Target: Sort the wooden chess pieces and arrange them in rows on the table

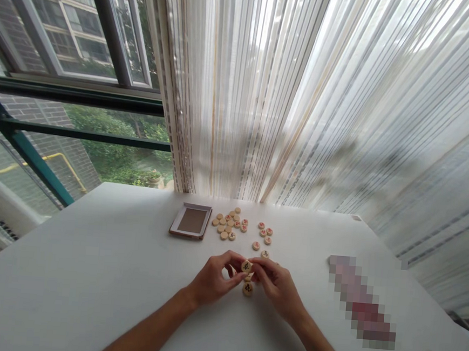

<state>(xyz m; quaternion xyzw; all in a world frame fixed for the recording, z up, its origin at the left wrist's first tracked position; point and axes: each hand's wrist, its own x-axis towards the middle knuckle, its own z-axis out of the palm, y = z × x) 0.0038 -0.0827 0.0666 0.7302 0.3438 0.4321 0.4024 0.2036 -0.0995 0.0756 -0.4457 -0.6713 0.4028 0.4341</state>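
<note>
Between the fingertips of my left hand and my right hand is a round wooden Chinese chess piece with a black character facing me. Both hands are closed in a pinch on it, just above the table. Below it, another black-marked piece lies near my fingers, and one more piece shows partly between them. Just beyond my right hand lies a piece with a black character. My fingers may hide further pieces.
Several loose pieces, some face down, lie past my left hand. Several red-marked pieces are to their right. A shallow open box stands at the left on the white table. A blurred-out long object lies right. Curtains hang behind.
</note>
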